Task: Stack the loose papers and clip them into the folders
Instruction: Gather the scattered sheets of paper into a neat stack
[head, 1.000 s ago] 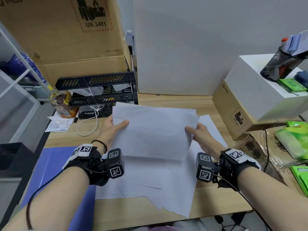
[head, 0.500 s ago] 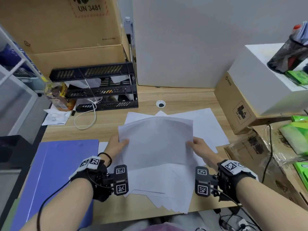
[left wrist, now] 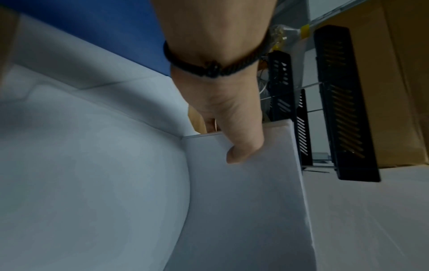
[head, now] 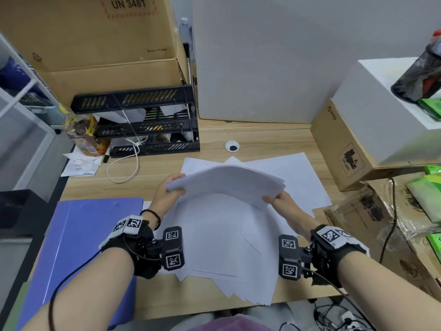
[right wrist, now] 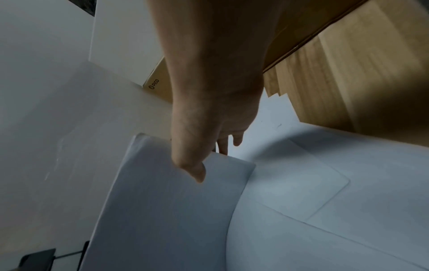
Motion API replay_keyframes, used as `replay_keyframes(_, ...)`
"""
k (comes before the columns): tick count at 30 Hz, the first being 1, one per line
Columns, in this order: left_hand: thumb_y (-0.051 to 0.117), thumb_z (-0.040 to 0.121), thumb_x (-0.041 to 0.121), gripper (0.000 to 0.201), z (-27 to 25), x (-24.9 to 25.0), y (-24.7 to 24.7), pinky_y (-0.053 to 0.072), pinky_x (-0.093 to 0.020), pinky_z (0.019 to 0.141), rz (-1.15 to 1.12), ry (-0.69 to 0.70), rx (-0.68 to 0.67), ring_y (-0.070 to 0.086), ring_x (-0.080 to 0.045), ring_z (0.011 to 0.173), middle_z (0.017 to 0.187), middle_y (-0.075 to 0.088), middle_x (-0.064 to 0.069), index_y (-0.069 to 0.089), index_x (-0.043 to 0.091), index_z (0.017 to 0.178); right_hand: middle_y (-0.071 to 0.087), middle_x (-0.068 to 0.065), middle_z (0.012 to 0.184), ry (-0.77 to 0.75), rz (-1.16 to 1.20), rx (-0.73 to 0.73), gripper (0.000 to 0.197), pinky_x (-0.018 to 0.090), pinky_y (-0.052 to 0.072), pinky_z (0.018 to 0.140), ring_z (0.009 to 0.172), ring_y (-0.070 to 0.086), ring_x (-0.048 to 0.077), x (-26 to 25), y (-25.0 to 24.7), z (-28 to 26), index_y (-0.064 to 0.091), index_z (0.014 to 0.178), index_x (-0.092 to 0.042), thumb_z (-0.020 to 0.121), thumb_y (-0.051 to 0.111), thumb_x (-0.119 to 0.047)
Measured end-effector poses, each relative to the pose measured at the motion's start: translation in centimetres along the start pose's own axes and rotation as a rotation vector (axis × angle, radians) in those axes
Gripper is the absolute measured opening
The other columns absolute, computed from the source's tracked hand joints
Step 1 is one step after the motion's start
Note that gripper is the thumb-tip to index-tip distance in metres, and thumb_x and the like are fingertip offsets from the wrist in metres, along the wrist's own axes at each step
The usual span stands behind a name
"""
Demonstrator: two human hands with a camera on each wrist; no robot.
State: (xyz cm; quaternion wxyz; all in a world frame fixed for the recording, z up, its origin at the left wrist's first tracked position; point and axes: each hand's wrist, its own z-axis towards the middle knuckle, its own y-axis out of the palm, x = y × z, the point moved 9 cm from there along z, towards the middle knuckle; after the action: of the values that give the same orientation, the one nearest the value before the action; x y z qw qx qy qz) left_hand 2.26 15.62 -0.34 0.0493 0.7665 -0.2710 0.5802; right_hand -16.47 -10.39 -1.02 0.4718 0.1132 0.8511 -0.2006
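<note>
A gathered stack of white papers arches upward above the desk, held at both short edges. My left hand grips its left edge, thumb on top. My right hand grips the right edge the same way. The same stack shows in both wrist views. Several loose white sheets lie fanned out on the wooden desk beneath it. A blue folder lies flat on the desk to the left, beside the sheets.
A black tiered paper tray and a white cable sit at the back left. Cardboard boxes crowd the right side, with a mesh pen holder on the white box. A cable hole lies behind the papers.
The stack, held more upright before, has been lowered toward the desk and tilted flatter, now bowing upward between both hands. Both hands kept their grip.
</note>
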Motion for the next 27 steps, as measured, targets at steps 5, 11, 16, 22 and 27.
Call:
replay_keyframes(5, 0.048, 0.086, -0.01, 0.041, -0.4, -0.3, 0.3, 0.041, -0.024, 0.074, 0.033, -0.058, -0.031, 0.05, -0.019, 0.101, 0.108, 0.058, -0.002, 0.059, 0.022, 0.111, 0.06, 0.007, 0.108, -0.001, -0.049, 0.025, 0.032, 0.033, 0.039, 0.083, 0.101, 0.052, 0.023, -0.6, -0.7, 1.1, 0.063, 0.113, -0.013, 0.087, 0.054, 0.005)
replay_keyframes(11, 0.049, 0.095, 0.005, 0.026, -0.6, -1.9, 0.9, 0.036, -0.027, 0.081, 0.121, -0.042, -0.066, 0.049, -0.016, 0.095, 0.103, 0.056, 0.0, 0.056, 0.02, 0.115, 0.065, 0.003, 0.119, -0.035, -0.111, -0.032, 0.036, 0.038, 0.045, 0.096, 0.108, 0.059, 0.02, -0.1, -0.2, 1.7, 0.058, 0.128, -0.018, 0.093, 0.061, -0.014)
replay_keyframes(16, 0.046, 0.097, 0.013, 0.014, -0.6, -4.2, 0.9, 0.034, -0.03, 0.074, 0.184, -0.077, 0.012, 0.048, -0.02, 0.088, 0.093, 0.056, -0.005, 0.057, 0.019, 0.104, 0.047, 0.007, 0.07, -0.047, -0.461, -0.114, 0.029, 0.031, 0.029, 0.059, 0.066, 0.042, 0.021, -0.3, 1.6, 1.5, 0.048, 0.073, -0.002, 0.097, 0.05, -0.02)
replay_keyframes(22, 0.051, 0.094, 0.017, 0.012, 1.2, 0.0, -2.7, 0.045, -0.033, 0.077, 0.085, -0.008, 0.361, 0.055, -0.023, 0.095, 0.099, 0.06, -0.003, 0.059, 0.013, 0.101, 0.065, 0.018, 0.086, -0.043, -0.309, -0.147, 0.027, 0.035, 0.061, 0.064, 0.078, 0.067, 0.028, -4.0, -1.4, 2.5, 0.063, 0.098, 0.007, 0.097, 0.046, -0.013)
replay_keyframes(27, 0.059, 0.087, 0.049, 0.058, 0.7, 0.2, 1.2, 0.046, -0.034, 0.089, -0.318, -0.18, 0.156, 0.057, -0.023, 0.11, 0.128, 0.053, -0.002, 0.041, 0.019, 0.134, 0.071, 0.01, 0.09, 0.029, 0.118, -0.133, 0.015, 0.026, 0.059, 0.059, 0.067, 0.073, 0.014, -4.5, -3.0, 3.0, 0.056, 0.112, -0.004, 0.1, 0.047, -0.009)
